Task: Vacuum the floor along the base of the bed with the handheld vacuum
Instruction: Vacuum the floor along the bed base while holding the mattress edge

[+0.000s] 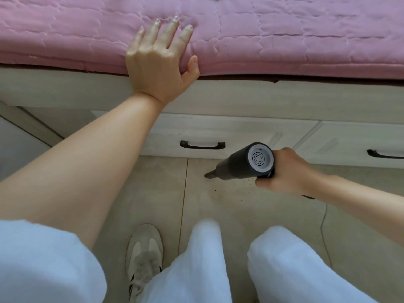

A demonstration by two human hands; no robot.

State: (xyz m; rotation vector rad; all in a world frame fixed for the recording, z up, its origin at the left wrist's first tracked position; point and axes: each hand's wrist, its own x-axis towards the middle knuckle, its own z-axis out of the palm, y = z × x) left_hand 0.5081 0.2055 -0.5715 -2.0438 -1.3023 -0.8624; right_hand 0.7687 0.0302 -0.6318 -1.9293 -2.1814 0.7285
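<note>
The left hand [157,62] lies flat on the edge of the pink quilt [284,36], fingers straight and spread, thumb hooked over the rim. The right hand [288,171] grips the handle of the dark handheld vacuum [242,164], whose narrow nozzle [209,173] points down-left, at or just above the beige tile floor [218,206] near dark specks, close to the bed base. The pale wooden bed frame [240,95] has drawers with dark handles [202,145]. A thin cord [323,226] trails across the tiles, and a grey sneaker [144,254] stands beside white trouser legs [196,270].
</note>
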